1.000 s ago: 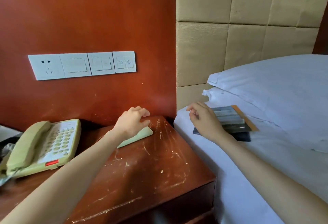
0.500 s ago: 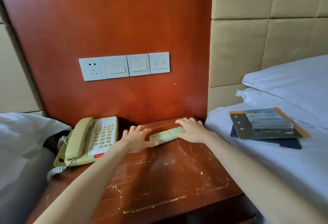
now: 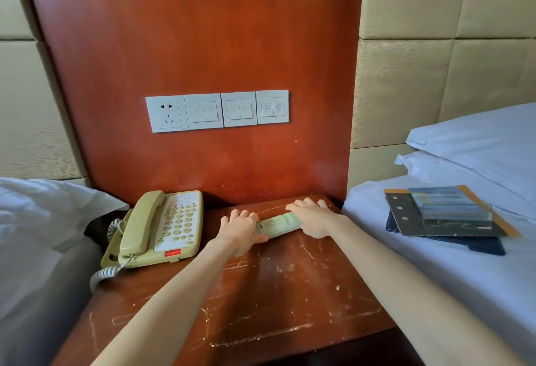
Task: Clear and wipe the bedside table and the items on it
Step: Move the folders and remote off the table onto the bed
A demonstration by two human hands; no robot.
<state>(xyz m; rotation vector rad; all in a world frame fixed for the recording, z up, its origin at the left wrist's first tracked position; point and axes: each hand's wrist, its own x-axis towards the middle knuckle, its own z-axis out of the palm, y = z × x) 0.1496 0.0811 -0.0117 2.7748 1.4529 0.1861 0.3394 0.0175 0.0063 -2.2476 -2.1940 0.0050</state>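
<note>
Pale green and flat, a small remote-like handset [image 3: 278, 225] lies on the scratched red-brown worktop [image 3: 261, 307] with a hand at each end. The left hand [image 3: 239, 229] covers its 9 o'clock end, fingers spread nearly straight toward the wall and thumb lying along its near edge. The right hand [image 3: 314, 219] lies over its 3 o'clock end, fingers flat and together; whether the thumb curls under the handset cannot be told. Both forearms reach in from 6 o'clock.

At 9 o'clock from the hands a beige corded telephone [image 3: 162, 229] sits on the worktop, its receiver in the cradle, a red tab on its near edge, and its coiled cord [image 3: 101, 274] hanging off the near left corner. At 12 o'clock, on the wooden wall panel, a white row of one socket and three switch plates [image 3: 217, 111] is mounted. At 3 o'clock a white-sheeted bed [image 3: 435, 273] carries a stack of folders and booklets [image 3: 446, 217], with pillows [image 3: 478, 145] beyond. At 9 o'clock, past the telephone, a second bed's white bedding [image 3: 37, 220] shows.
</note>
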